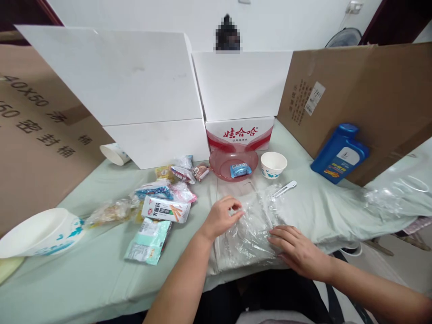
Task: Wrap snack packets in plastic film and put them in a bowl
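Observation:
A clear plastic bag (251,229) lies crinkled and flat near the table's front edge. Over its left side is my left hand (221,217), fingers loosely curled and the thumb a little apart from them; nothing shows between them. My right hand (295,249) rests on the bag's right side, fingers stretched out. Just beyond the bag lies a white utility knife (285,189). Behind it stand a paper bowl (274,165) with a blue pattern and a translucent red plastic plate (219,168) that holds a small blue packet (240,170).
Left of the bag lie several snack packets, among them a white one (165,209) and a mint-green one (148,240). A large paper bucket (40,231) tips over at far left. A blue bottle (340,155) leans at right. White boxes (239,85) and brown cardboard (364,99) wall the back and sides.

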A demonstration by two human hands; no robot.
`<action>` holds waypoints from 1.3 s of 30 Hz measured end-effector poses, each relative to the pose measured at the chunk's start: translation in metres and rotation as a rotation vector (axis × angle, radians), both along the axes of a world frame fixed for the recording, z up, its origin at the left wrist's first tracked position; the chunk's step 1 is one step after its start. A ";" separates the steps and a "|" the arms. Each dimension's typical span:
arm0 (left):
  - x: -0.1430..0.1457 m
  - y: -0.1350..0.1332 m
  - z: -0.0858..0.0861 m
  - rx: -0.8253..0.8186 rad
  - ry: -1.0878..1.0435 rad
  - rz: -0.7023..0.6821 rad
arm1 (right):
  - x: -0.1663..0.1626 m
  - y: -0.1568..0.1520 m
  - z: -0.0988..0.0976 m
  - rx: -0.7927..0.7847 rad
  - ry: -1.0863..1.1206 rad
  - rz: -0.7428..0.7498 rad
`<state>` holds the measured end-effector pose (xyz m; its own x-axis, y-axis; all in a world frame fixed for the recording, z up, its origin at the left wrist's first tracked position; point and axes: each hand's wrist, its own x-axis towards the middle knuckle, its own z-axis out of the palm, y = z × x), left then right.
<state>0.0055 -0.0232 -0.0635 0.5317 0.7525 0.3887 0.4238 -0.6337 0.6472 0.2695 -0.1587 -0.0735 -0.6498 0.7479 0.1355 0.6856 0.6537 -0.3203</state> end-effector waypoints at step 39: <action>-0.090 -0.073 0.021 -0.606 0.179 -0.096 | 0.013 0.019 0.042 -0.813 0.655 -0.125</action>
